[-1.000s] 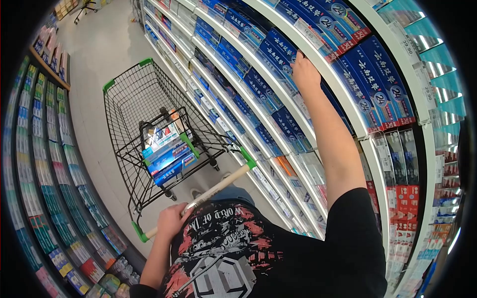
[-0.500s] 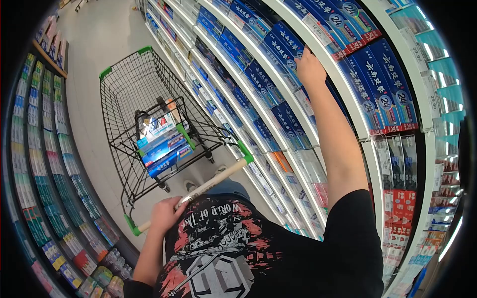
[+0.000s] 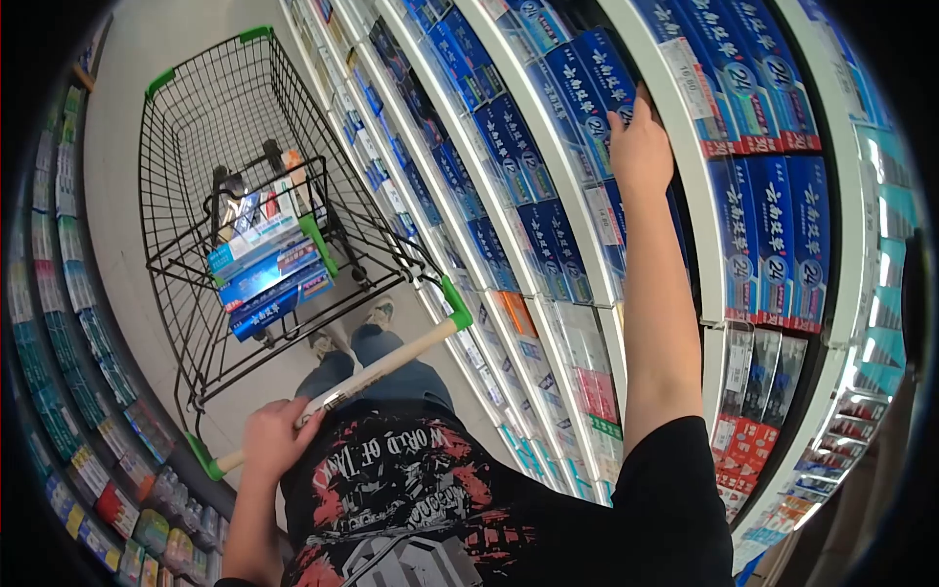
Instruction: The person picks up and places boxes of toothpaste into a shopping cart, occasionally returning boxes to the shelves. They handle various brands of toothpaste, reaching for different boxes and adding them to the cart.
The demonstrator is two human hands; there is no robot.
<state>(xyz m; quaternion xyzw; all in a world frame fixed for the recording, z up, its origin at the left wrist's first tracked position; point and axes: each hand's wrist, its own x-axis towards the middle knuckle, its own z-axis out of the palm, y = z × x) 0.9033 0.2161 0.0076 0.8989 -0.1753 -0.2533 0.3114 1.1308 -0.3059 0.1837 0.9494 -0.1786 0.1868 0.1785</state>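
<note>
My left hand (image 3: 278, 436) is closed around the cream-coloured handle (image 3: 377, 372) of a black wire shopping cart (image 3: 256, 137) with green corners. My right arm reaches into the shelf on the right. There my right hand (image 3: 643, 149) grips the near end of a blue toothpaste box (image 3: 606, 73), its thumb on the front and another finger at the side edge. Part of the grip is hidden. Matching boxes stand beside it. In the cart's folding seat area lie several blue and white boxes (image 3: 279, 279) and some other packages.
The white-edged shelves on the right (image 3: 665, 59) hold more blue toothpaste boxes (image 3: 773, 245), with red packages (image 3: 748, 455) lower down. Price tags (image 3: 688, 78) line the edges. Shelves of packaged goods (image 3: 88, 313) run along the left, across a pale floor (image 3: 117, 127).
My view has shifted, so the cart appears lower left and the shelf boxes closer. My right hand stays at the same toothpaste boxes, and my left hand stays on the handle.
</note>
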